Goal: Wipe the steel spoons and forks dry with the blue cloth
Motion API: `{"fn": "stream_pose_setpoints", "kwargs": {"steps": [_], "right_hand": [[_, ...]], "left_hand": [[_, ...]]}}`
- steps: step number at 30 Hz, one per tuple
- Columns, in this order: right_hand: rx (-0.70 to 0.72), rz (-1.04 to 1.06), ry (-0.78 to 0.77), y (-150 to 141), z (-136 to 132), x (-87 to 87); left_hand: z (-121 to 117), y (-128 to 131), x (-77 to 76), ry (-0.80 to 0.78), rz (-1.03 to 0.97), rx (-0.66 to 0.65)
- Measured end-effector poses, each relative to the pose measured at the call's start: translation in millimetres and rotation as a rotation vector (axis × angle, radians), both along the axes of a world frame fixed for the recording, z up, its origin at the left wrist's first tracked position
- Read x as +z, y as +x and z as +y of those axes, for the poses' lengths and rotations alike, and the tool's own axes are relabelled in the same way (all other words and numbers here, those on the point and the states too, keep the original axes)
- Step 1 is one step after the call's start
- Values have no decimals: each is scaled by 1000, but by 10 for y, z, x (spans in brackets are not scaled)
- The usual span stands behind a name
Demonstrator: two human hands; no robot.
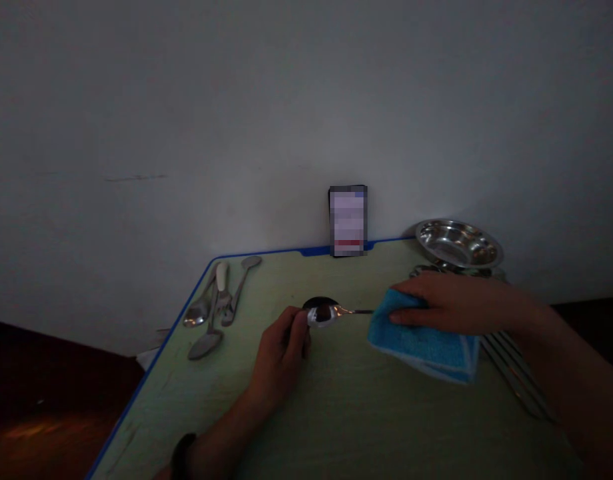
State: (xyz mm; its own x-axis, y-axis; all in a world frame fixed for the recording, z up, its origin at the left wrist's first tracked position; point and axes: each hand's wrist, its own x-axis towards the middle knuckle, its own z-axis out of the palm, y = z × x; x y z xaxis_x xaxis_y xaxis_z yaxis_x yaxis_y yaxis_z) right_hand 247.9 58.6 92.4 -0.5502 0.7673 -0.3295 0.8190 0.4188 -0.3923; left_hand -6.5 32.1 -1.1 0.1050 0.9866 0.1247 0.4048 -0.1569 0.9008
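Observation:
A shiny metal spoon (326, 315) is held level above the table. My left hand (285, 340) pinches the tip of its bowl. My right hand (436, 301) grips a folded blue cloth (426, 343), whose left edge wraps the spoon's handle. The handle's far end is hidden by the cloth. Just behind the bowl shows a dark oval (320, 301); I cannot tell what it is.
Several spoons (206, 345) and a white-handled fork (223, 283) lie at the table's left. A phone (348, 220) leans on the wall. At the back right, a steel bowl (459, 243) stands near more cutlery (516, 377), partly under my right arm.

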Motion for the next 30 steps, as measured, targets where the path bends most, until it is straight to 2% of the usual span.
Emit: {"fn": "stream_pose_setpoints", "kwargs": {"steps": [4,13,18,20,23,28,30], "right_hand": [[9,21,38,-102,-8,-34],[55,78,8,-217,-22,-70],[67,114,119,-221,40,-105],[46,107,188,-224,85,-105],[5,124,244,-212,181,-59],[-35,185,152,-148,350,89],[-84,199,126,-143,378,125]], "left_hand": [[11,-13,15,-13,-10,24],[-37,16,-10,-8,-2,-64],[4,-1,12,72,26,-30],[66,-16,82,126,67,-10],[218,-55,272,139,107,-31],[531,-118,660,79,230,-225],[618,-107,791,81,277,-190]]}}
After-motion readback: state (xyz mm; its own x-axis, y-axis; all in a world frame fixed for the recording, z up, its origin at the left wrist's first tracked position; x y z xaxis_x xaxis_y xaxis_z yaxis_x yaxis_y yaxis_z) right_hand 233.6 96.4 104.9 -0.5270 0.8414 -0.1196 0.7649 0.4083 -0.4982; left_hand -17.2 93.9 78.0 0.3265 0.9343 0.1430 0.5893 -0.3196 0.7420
